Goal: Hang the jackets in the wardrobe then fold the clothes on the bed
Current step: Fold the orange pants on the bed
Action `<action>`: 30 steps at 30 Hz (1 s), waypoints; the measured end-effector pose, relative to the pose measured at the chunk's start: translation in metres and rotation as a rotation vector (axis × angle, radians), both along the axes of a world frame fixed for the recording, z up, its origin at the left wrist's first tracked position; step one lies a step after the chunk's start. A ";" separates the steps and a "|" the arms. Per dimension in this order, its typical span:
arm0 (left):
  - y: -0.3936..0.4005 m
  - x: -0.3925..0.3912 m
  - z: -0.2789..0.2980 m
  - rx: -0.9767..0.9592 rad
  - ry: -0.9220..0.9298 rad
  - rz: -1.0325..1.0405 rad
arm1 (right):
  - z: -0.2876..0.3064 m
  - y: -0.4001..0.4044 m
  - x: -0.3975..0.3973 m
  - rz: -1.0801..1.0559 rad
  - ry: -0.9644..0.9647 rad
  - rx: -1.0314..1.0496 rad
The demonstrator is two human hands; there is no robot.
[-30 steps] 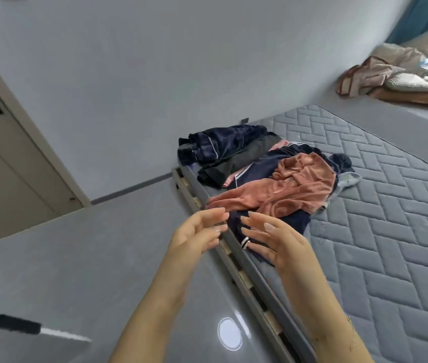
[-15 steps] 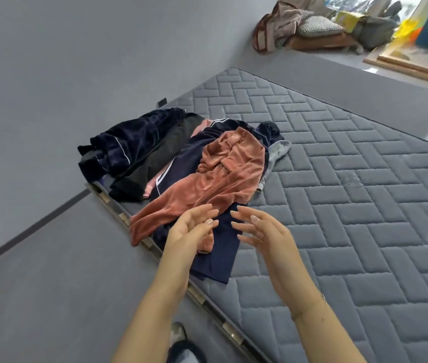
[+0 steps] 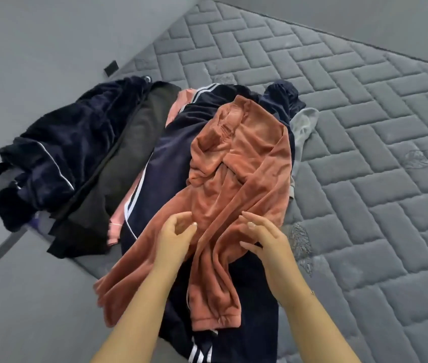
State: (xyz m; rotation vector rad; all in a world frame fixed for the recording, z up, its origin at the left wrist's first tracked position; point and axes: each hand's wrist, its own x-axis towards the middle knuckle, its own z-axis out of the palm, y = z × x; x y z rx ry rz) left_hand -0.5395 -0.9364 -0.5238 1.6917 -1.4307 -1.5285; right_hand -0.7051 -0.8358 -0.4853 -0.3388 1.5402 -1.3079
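Both hands, left (image 3: 175, 233) and right (image 3: 262, 235), hover loosely open and empty over the rust pants (image 3: 236, 179) atop the pile at the mattress (image 3: 365, 153) edge; grabbing them could drag the navy pants (image 3: 165, 166) off.

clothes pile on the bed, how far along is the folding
Nothing looks folded: every garment lies crumpled on the mattress. In hand: left hand and right hand reach the rust velvet trousers on top. Left: those, the navy striped garment, the dark velvet piece.
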 end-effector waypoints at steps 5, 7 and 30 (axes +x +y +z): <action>-0.042 -0.002 -0.099 -0.137 -0.595 -0.110 | -0.101 -0.022 0.026 -0.294 0.041 0.224; -0.051 0.000 -0.123 -0.213 -0.684 -0.121 | -0.129 -0.026 0.037 -0.369 0.060 0.304; 0.259 -0.250 0.016 0.297 0.352 -0.278 | -0.031 0.243 -0.187 -0.521 0.279 0.019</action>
